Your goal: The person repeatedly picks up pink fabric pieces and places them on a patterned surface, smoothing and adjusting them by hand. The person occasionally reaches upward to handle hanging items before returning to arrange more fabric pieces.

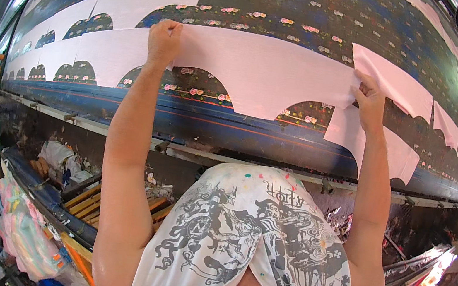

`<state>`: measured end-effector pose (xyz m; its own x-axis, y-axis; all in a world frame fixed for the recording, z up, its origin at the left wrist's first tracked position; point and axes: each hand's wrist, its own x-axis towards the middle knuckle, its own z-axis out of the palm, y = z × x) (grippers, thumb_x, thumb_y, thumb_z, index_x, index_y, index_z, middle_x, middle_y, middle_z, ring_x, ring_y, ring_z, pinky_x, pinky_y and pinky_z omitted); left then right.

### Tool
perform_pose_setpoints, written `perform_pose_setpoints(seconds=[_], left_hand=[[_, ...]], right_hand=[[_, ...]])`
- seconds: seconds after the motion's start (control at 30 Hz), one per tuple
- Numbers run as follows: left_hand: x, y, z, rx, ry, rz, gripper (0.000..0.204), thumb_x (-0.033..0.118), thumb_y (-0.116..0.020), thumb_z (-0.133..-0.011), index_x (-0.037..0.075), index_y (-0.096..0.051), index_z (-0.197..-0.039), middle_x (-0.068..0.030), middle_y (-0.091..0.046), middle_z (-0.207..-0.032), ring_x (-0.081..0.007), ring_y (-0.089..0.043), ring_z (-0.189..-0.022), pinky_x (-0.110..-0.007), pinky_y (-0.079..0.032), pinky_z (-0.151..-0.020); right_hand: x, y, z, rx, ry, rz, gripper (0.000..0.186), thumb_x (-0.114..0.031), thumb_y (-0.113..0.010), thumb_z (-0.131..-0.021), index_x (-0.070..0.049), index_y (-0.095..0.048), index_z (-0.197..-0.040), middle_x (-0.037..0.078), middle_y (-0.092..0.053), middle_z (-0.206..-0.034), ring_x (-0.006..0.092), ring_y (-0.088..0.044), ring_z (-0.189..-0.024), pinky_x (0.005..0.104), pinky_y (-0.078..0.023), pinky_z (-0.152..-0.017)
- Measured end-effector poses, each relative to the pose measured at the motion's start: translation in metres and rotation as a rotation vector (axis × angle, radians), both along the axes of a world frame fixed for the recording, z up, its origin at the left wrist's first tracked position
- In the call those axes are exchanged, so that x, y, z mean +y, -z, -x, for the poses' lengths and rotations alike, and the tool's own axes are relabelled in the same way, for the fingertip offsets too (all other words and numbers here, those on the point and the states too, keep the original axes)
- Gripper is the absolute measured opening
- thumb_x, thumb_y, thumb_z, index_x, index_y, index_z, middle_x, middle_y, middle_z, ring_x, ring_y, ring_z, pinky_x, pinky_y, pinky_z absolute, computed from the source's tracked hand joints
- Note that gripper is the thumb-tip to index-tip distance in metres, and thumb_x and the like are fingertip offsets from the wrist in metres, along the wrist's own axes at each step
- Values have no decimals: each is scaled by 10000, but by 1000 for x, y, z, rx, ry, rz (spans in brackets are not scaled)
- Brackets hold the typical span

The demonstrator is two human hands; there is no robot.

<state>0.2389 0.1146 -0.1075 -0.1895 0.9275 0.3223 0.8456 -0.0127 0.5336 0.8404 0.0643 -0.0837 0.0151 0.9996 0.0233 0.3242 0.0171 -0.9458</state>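
Observation:
Between my two hands a pale pink cut fabric piece with curved cut-outs spans the long printing table. My left hand is closed on its upper left corner, and my right hand pinches its right edge. Beyond my right hand, another pale piece lies creased at a slant, and one more hangs slightly askew below it. To the left, rows of similar pieces lie along the dark tabletop, which has small printed marks.
A metal rail with short pegs runs along the table's near edge, in front of my body. Below at the left are wooden frames and a heap of pale multicoloured cloth. More pale pieces line the far rows of the table.

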Motion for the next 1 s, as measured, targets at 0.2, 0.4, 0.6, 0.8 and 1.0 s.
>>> perform_pose_setpoints(seconds=[0.2, 0.4, 0.6, 0.8, 1.0], left_hand=[[9, -7, -9, 75, -26, 45, 199, 254, -753, -1002, 76, -835, -1036, -141, -800, -1142, -398, -677, -1135, -515, -514, -1031], [9, -6, -4, 200, 9, 71, 243, 297, -768, -998, 95, -830, -1117, -146, -778, -1219, -390, -650, -1225, -511, -488, -1102], [-26, 7, -70, 566, 132, 39, 855, 527, -709, -1026, 56, -431, -1683, -270, -371, -1746, -511, -338, -1605, -647, -278, -1304], [-68, -14, -212, 373, 663, 152, 1042, 631, -672, -1021, -8, -271, -1740, -263, -184, -1831, -516, -122, -1691, -671, -128, -1347], [-67, -22, -348, 265, 821, 142, 1092, 680, -696, -958, -17, -325, -1713, -262, -255, -1803, -493, -163, -1687, -652, -123, -1357]], right_hand=[[11, 8, -8, -56, -30, 42, 483, 67, -719, -959, 15, -713, -1439, 4, -692, -1265, 65, -624, -907, 259, -543, -803], [11, 3, -2, -59, -23, 71, 508, 79, -727, -932, -1, -723, -1433, -15, -658, -1191, 45, -554, -829, 240, -517, -744], [2, -11, 6, -78, -16, 63, 549, 61, -737, -899, -17, -722, -1443, -16, -610, -1023, 52, -527, -736, 247, -483, -606], [3, -19, -9, 0, -20, 155, 599, 57, -736, -880, -11, -699, -1474, 14, -623, -908, 71, -564, -678, 256, -498, -565], [1, -33, 3, 374, 25, 272, 609, 27, -719, -919, 8, -647, -1523, 59, -711, -1084, 83, -623, -738, 238, -502, -577]])
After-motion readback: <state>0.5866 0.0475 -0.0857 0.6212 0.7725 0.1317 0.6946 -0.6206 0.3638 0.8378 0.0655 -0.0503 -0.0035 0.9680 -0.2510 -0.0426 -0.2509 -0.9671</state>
